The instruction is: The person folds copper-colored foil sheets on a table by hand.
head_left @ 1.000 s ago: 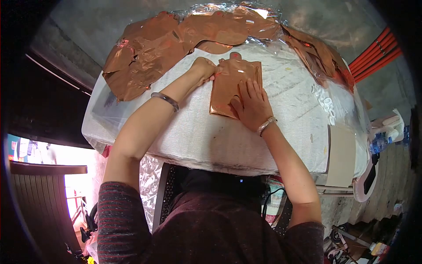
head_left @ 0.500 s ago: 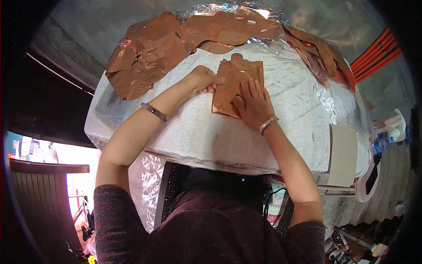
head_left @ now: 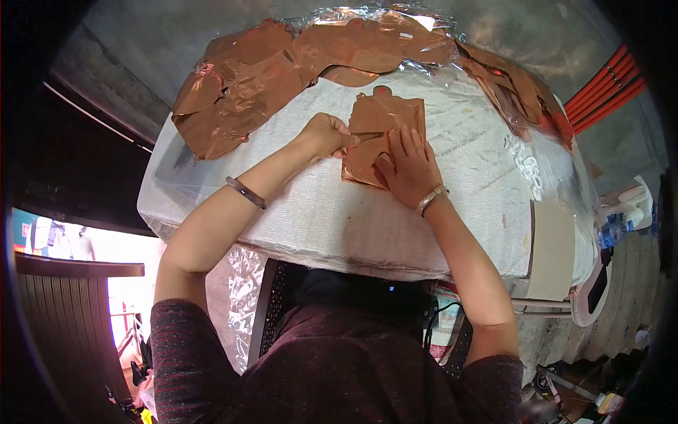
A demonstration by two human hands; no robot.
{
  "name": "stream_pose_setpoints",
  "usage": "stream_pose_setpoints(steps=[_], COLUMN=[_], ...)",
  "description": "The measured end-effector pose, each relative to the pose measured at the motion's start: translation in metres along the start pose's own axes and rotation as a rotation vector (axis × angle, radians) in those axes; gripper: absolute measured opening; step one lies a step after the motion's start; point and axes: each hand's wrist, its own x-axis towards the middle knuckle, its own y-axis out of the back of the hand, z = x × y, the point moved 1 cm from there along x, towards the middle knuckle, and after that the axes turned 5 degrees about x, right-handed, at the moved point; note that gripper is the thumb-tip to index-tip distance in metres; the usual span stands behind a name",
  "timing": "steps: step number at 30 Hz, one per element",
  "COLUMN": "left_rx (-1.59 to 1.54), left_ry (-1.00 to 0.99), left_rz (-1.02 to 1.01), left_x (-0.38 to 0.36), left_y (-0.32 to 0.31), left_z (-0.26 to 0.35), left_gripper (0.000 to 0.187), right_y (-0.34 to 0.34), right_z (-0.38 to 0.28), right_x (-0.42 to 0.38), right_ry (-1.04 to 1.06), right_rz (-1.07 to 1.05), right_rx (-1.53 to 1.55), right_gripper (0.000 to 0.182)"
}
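While the right hand (head_left: 411, 169) lies palm down on the near right part of a copper-coloured foil piece (head_left: 387, 114), the left hand (head_left: 326, 136) pinches that piece at its left edge. Watching remotely, I see the left thumb and fingertips drawn together with foil between them, the remaining fingers curled inward. A narrow dark line (head_left: 369, 135) runs across the foil from this pinch toward the right fingers; I cannot tell whether it is a fold or a gap. The right fingers are extended, slightly spread and directed away from the body, with the thumb set apart; they rest upon the foil without grasping it.

The foil piece lies near the middle of the white covered work surface (head_left: 311, 212), its rounded tab (head_left: 382, 91), marked in red, at the far end. Beyond it I observe a left foil pile (head_left: 244, 85), a central foil pile (head_left: 357, 51) along the far edge, and a right foil pile (head_left: 512, 88). Nearer on the right lie small white loops (head_left: 524, 168) and a flat beige card (head_left: 552, 244). A dark bangle (head_left: 246, 193) encircles the left forearm, a pale bangle (head_left: 432, 201) the right wrist.
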Motion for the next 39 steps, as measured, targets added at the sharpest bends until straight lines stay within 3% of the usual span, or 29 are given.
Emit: stream_pose_setpoints(steps=[23,39], left_rx=[-0.058,0.014], left_ry=[0.16,0.134], left_rz=[-0.161,0.019], left_x=[-0.048,0.008], left_y=[-0.005,-0.001], left_z=[-0.006,0.01], left_gripper=[0.02,0.019], right_y=[0.009,0.005], right_z=[-0.005,-0.003], right_x=[0.0,0.0], right_ry=[-0.056,-0.027], right_rz=[-0.075,-0.033], right_rx=[0.043,0.035], right_gripper=[0.067,0.066])
